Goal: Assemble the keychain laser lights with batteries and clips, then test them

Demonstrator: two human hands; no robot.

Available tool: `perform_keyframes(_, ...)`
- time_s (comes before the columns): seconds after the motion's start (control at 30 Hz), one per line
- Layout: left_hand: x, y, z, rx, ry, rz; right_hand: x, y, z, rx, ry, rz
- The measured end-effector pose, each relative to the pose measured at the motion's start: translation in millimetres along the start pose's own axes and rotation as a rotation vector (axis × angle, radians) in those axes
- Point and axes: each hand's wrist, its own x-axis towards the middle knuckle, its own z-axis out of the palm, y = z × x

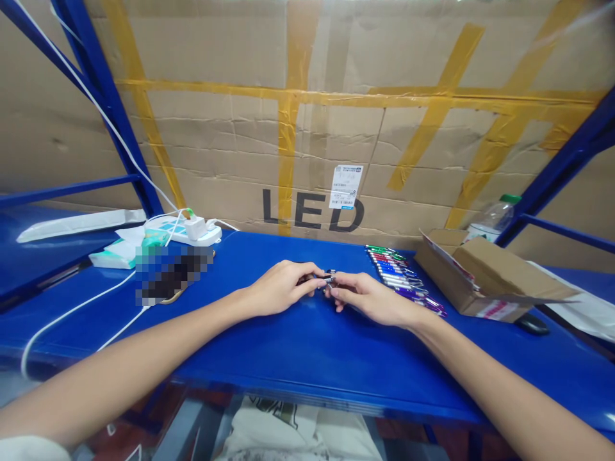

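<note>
Over the middle of the blue table (288, 358), my two hands meet around a small dark pen (329, 279) with silver parts. My left hand (281, 288) pinches its left end between thumb and fingers. On the other side, my right hand (368, 298) closes its thumb and fingertips on the silver end. Most of the pen is hidden by the fingers. Just beyond my right hand lies a row of pens (394, 280), sorted by colour: green, red, blue, silver and purple.
An open cardboard box (509, 282) stands at the right, a black mouse (532, 324) beside it and a bottle (494, 218) behind. At left are a power strip (209, 238), white cables, a tissue pack (114, 255) and a blurred dark object (175, 278). Large cardboard (230, 160) backs the table.
</note>
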Motion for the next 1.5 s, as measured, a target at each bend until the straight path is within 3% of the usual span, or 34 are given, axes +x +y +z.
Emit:
perform_keyframes(0.43,0.0,2.5,-2.2,0.020,-0.006,0.037,-0.5,-5.9,-3.2,-0.006,0.149,-0.024)
perform_keyframes(0.8,-0.8,-1.3,-3.2,0.061,0.034,0.079,0.0,-6.2,-3.8,-0.030,0.196,-0.082)
perform_keyframes(1.5,0.5,-8.0,-1.5,0.053,0.035,0.043,-1.6,-6.4,-0.2,-0.279,0.294,-0.174)
